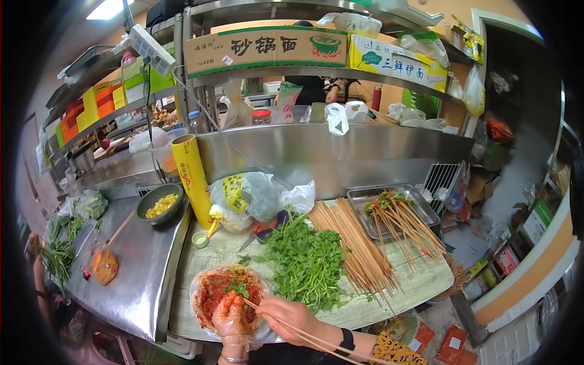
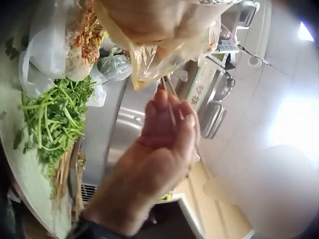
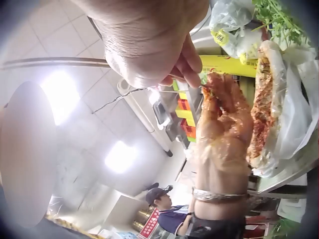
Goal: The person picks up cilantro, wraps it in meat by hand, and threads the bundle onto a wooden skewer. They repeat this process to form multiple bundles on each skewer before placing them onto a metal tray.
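My left hand (image 1: 231, 319), in a clear plastic glove smeared red, is over a plastic-lined bowl (image 1: 196, 307) of red chili mixture (image 1: 213, 301). Its curled fingers pinch a sauced cilantro sprig (image 1: 236, 286), whose green leaves stick out above the fingertips. Beside it, my right hand (image 1: 293, 319) is bare and pinches wooden skewers (image 1: 310, 336) between thumb and fingers. The skewer tips point at the sprig, and the long ends trail off to the lower right. The right wrist view shows the gloved fingers (image 3: 227, 94) coated with red sauce, close to the right fingertips.
A cilantro heap (image 1: 304, 261) lies right of the bowl, next to bare skewers (image 1: 353, 243). Finished cilantro skewers (image 1: 404, 222) rest on a metal tray (image 1: 433, 213). Scissors (image 1: 248, 243), plastic bags (image 1: 243, 194) and a yellow roll (image 1: 191, 182) stand behind. A dark bowl (image 1: 145, 214) sits left.
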Available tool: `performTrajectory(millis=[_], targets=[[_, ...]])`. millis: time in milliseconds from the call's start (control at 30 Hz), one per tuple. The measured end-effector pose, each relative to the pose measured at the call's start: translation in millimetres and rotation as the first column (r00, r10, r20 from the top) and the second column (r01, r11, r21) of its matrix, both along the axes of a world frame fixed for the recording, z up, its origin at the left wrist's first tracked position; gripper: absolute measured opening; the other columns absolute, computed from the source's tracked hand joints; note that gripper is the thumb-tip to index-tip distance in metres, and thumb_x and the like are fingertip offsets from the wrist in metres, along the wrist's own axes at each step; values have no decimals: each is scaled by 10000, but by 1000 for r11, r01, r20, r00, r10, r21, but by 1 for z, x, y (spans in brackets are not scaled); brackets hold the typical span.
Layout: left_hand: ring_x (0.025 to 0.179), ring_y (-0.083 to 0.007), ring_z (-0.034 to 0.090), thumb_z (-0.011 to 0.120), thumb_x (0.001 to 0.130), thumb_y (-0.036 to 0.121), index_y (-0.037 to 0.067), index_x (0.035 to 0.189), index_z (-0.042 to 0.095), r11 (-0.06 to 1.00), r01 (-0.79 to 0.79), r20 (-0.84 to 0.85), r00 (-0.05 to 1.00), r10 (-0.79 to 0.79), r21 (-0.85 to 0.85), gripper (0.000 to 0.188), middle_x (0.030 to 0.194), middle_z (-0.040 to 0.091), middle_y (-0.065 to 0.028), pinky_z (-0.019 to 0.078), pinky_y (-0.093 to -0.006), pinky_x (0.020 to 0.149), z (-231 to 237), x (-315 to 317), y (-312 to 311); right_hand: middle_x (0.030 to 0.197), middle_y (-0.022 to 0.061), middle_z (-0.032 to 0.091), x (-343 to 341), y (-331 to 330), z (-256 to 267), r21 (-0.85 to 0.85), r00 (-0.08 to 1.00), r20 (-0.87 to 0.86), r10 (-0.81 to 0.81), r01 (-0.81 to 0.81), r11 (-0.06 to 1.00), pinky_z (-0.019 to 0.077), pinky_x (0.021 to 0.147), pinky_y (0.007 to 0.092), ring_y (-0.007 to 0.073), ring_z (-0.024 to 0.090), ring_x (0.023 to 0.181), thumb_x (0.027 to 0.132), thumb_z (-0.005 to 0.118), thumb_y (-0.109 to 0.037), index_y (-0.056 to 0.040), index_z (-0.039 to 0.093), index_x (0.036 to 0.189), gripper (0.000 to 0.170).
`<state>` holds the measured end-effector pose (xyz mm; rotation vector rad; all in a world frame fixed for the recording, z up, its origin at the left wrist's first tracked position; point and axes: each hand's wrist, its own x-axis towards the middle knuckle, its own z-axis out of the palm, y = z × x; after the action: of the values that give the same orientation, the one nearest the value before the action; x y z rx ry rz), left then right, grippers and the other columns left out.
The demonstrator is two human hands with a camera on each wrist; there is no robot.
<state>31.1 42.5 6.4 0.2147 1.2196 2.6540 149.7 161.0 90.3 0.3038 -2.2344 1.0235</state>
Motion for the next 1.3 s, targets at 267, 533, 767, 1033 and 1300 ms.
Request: performTrajectory(millis=[267, 533, 767, 1033, 1300], targets=[[836, -166, 589, 555, 846, -39, -21, 1044, 573, 998, 69, 136, 988, -70, 6, 200, 927, 600, -63, 558, -324, 731, -2, -5, -5, 1003, 133, 540, -21, -2, -36, -48, 999, -25, 34, -36, 998, 478, 735, 347, 303, 559, 900, 817, 544, -47, 2, 541, 1040, 228], [828, -167, 584, 534, 836, -67, -25, 1075, 551, 987, 163, 127, 979, -160, -6, 244, 943, 594, -71, 526, -275, 718, -18, -7, -5, 950, 134, 522, -40, -7, -50, -9, 998, -40, -57, 57, 998, 466, 719, 357, 303, 543, 868, 781, 573, -45, -5, 571, 1003, 226], [891, -183, 579, 544, 852, -22, -25, 1121, 532, 1000, 16, 48, 999, -15, -24, 269, 1001, 588, -88, 523, -288, 731, -15, -16, -4, 830, 121, 548, -20, -6, -32, -207, 996, 68, -52, 65, 976, 457, 638, 343, 278, 561, 752, 778, 598, -84, -7, 618, 915, 158], [1101, -316, 525, 523, 907, 131, -25, 1248, 413, 999, -30, -150, 988, 27, -15, 390, 1249, 473, -160, 489, -419, 883, -3, -41, -24, 905, 76, 630, 52, 75, -12, -788, 987, 158, -34, 147, 597, 505, 694, 286, 152, 610, 771, 894, 521, -121, -23, 615, 949, 147], [1016, -245, 562, 492, 910, 109, -41, 1196, 472, 949, -177, -357, 931, 76, -260, 324, 1151, 543, -146, 489, -358, 869, -15, -39, -24, 1095, 69, 563, 68, 295, -21, -944, 829, 35, -558, 211, 254, 450, 729, 280, 147, 557, 913, 934, 462, -247, -55, 481, 1208, 335]])
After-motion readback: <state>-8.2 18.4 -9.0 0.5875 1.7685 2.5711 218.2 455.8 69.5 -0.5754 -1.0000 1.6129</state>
